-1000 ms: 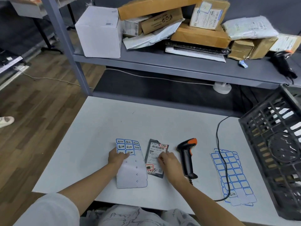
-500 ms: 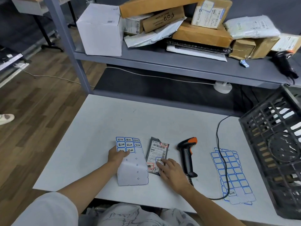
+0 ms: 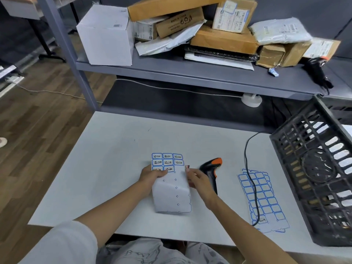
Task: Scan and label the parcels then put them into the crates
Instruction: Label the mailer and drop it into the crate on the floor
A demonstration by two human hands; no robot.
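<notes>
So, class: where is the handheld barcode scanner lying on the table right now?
In the head view, the barcode scanner lies on the white table, right of centre, just beyond the right hand, with the used label sheet further right.

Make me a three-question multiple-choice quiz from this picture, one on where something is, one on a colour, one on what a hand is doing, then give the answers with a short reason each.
1. Where does the black crate stand?
A. at the table's right edge
B. on the upper shelf
C. on the floor at the left

2. What colour is the accent on the barcode scanner?
A. green
B. orange
C. yellow

3. What is the left hand doing?
A. lying flat on the bare table
B. gripping the scanner
C. holding the sticker sheet

Answers:
1 A, its lattice wall rises over the white table on the right.
2 B, the scanner's head and trigger show orange against a black body.
3 C, its fingers lie on the sheet's left edge, beside the printed stickers.
</notes>
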